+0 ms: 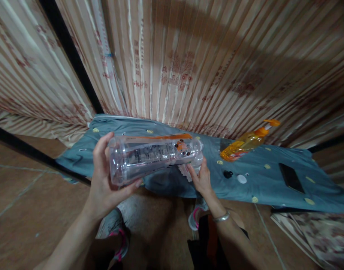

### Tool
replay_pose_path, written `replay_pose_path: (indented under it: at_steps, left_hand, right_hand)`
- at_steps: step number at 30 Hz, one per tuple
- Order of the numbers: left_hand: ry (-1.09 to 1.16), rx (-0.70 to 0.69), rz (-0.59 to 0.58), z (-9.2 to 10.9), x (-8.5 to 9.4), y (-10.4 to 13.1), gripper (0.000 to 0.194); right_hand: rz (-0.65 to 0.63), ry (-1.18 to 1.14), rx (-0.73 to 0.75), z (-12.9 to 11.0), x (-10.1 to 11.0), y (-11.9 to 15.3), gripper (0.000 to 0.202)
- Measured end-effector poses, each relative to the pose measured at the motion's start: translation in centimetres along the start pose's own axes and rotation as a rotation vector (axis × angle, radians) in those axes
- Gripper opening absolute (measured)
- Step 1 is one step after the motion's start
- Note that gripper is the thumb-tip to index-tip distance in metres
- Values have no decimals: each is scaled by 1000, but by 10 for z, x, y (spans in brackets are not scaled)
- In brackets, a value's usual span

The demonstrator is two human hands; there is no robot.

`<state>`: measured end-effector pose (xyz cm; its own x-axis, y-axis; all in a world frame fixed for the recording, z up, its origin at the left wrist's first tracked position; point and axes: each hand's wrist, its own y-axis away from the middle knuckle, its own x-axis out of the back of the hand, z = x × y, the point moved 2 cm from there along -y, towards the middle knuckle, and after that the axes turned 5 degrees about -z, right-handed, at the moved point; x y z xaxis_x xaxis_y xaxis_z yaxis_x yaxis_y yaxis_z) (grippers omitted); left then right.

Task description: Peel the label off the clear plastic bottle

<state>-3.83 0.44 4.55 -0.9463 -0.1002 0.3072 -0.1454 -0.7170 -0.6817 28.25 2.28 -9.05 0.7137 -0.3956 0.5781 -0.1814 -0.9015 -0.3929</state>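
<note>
A clear plastic bottle (149,155) lies sideways between my hands, its base to the left and its neck to the right. It bears dark lettering and an orange car print. My left hand (104,183) is wrapped round the base end, thumb below and fingers above. At the neck end, the fingers of my right hand (201,178) are closed on the bottle. A whitish, crinkled-edged piece (186,172), perhaps cloth or tissue, shows beside those fingers; whether they grip it too I cannot tell. The bottle is held above the blue-green cloth.
A blue-green patterned cloth (174,187) covers the narrow surface ahead. On it are an orange pump bottle (242,144), a small black cap (228,174), a white disc (241,179) and a dark phone (291,177). Striped curtain (183,67) hangs behind; a black pole (73,56) stands left.
</note>
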Motion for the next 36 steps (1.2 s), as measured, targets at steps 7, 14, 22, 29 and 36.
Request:
replay_pose_path:
  at_steps: [7,14,22,29,36]
  left_hand:
    - [-42,11,44,2,-1,-1,107]
    - [-63,-42,20,2,-2,-4,108]
    - [-92,-72,10,4,0,-6,107]
    - [-86,-92,36,5,-1,-7,105]
    - [-76,-89,1,4,2,-8,107]
  right_hand:
    - [-3,8,10,-3,1,0,75]
    - [3,6,26,-5,0,1,76]
    - [9,16,75,-5,1,1,74]
    - [-6,27,50,2,1,2,69]
    - [-9,39,30,0,2,1,73]
